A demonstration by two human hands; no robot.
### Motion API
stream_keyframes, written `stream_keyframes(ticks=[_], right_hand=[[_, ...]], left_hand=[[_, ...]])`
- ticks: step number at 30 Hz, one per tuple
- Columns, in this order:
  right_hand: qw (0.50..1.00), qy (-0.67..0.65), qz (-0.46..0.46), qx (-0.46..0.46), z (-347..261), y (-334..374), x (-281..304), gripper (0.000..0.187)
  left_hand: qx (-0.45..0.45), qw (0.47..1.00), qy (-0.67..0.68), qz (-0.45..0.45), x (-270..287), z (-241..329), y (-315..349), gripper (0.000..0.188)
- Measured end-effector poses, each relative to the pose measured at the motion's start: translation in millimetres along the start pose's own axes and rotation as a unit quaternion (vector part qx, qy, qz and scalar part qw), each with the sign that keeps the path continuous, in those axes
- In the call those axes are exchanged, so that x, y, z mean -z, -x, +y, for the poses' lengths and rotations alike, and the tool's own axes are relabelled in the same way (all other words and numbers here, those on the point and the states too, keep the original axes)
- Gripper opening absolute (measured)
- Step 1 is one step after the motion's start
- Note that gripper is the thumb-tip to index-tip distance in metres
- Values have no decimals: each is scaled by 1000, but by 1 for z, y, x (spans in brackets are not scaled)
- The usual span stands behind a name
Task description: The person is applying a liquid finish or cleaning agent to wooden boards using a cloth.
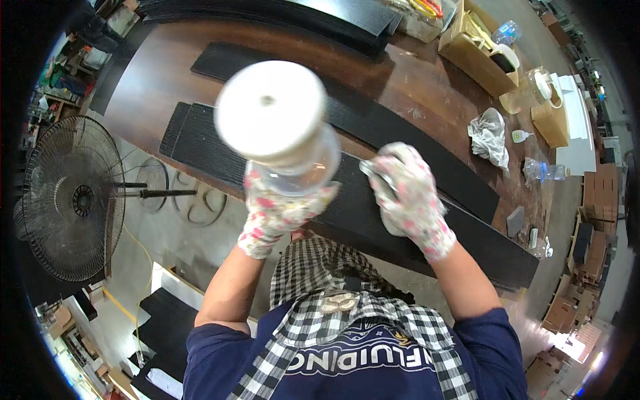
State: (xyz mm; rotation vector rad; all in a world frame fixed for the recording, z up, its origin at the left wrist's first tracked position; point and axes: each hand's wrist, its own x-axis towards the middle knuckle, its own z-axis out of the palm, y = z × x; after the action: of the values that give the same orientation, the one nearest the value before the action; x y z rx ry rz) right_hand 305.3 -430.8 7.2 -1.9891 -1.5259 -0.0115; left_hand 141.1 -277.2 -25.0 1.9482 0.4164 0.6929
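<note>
Left hand (281, 217), eleven o'clock, grasps a white-topped clear container (275, 123); right hand (408, 200), one o'clock, pinches a pale wad (369, 169), possibly cloth. Black plank (353, 212) lies beneath on the surface (157, 75). Step judged: wiping preparation; next move calls for steady container control.

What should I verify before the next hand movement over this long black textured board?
1. Container held: ok. The left hand, in a white-and-pink floral glove, holds the clear plastic container with a round white top.
2. Container's fill level: cannot tell; it is blurred.
3. Right hand free: not ok. The similarly gloved right hand seems to pinch a small whitish piece of material.
4. Long black textured board beneath the hands: ok; it lies along the near side of the brown table.
5. Crumpled white cloth off that board: ok; it lies apart, to the right.
</note>
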Motion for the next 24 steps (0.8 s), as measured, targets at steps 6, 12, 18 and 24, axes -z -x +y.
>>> stream_keyframes(ticks=[6,12,18,24], right_hand=[[992,15,28,-123,21,59,31,10],[997,-41,26,53,-28,-55,-42,11],[996,-10,15,-85,-14,20,-5,13],[998,1,39,45,-49,-76,-72,15]], left_hand=[[83,979,-24,184,70,-16,-12,67],[59,977,-21,206,67,-30,-15,70],[85,964,67,244,105,-39,-6,62],[25,963,83,255,93,-33,-17,60]])
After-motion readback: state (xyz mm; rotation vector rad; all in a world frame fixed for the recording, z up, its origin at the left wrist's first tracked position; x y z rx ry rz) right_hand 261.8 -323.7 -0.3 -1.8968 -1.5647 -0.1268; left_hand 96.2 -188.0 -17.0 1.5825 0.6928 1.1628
